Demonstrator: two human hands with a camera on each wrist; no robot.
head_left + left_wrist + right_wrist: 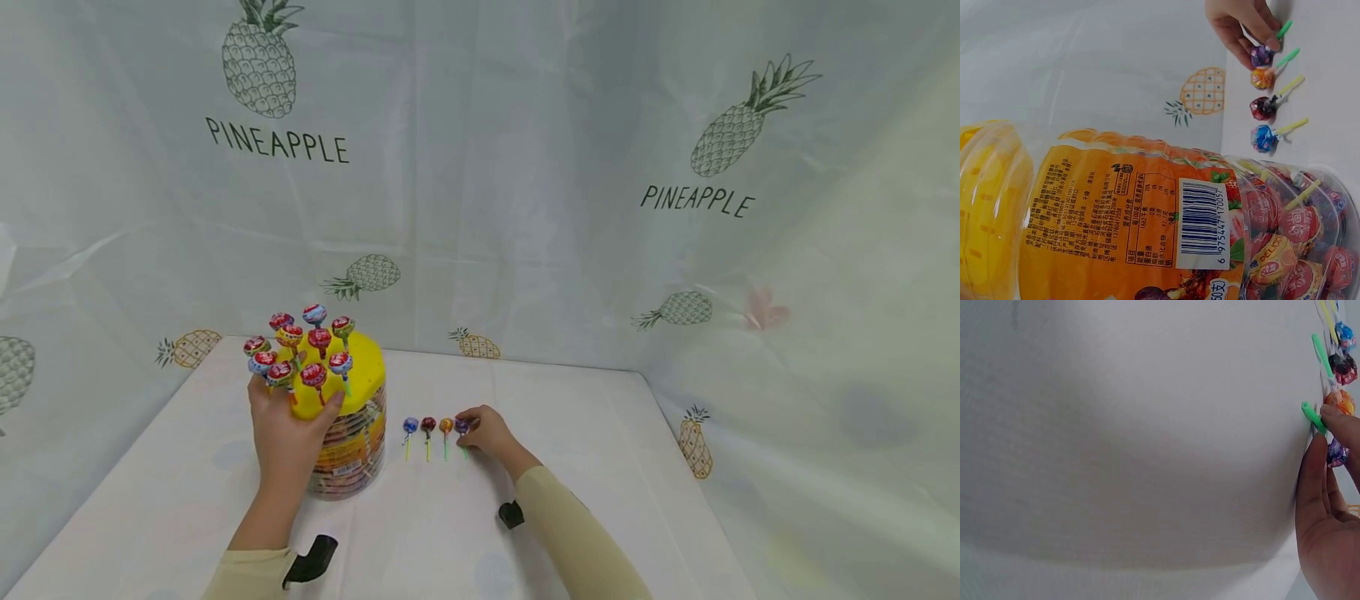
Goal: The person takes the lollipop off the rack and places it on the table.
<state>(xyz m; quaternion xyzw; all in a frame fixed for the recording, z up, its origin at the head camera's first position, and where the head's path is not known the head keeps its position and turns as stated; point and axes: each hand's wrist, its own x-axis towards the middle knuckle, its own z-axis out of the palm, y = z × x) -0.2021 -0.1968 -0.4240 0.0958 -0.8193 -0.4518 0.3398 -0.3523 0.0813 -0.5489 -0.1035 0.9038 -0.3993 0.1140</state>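
Slanting up on the left: the person's left sleeve (pixel 247 575) runs off the lower edge, a black piece (pixel 313 560) jutting from the cuff; the bare forearm climbs steeply to the jar.
Left hand: back towards me, the left hand (pixel 288 437) straddles the near left side of the yellow lid (pixel 369 367), thumb along its front; the other fingers mostly vanish behind the candy, so I can't tell whether they clamp or merely rest.
Lollipops on the lid: a cluster of lollipops (pixel 319 338) stands upright, red, blue, yellow and green wrappers crowding one another; several sticks are hidden.
Jar: upright on the white table (pixel 420 533), the clear jar (pixel 348 467) has an orange label (pixel 1104 200); its finest print blurs even in the left wrist view, where wrapped candy shows at the base.
Row beside the jar: blue lollipop (pixel 410 425), dark red lollipop (pixel 428 424), orange lollipop (pixel 446 425), then the purple lollipop (pixel 1261 56) at the right end, its head partly covered by fingers.
Right hand: the right hand (pixel 489 431) pinches the purple one between thumb and fingers, low over the table.
Right arm: the right sleeve (pixel 577 533) slants in from the lower right, cut off below.
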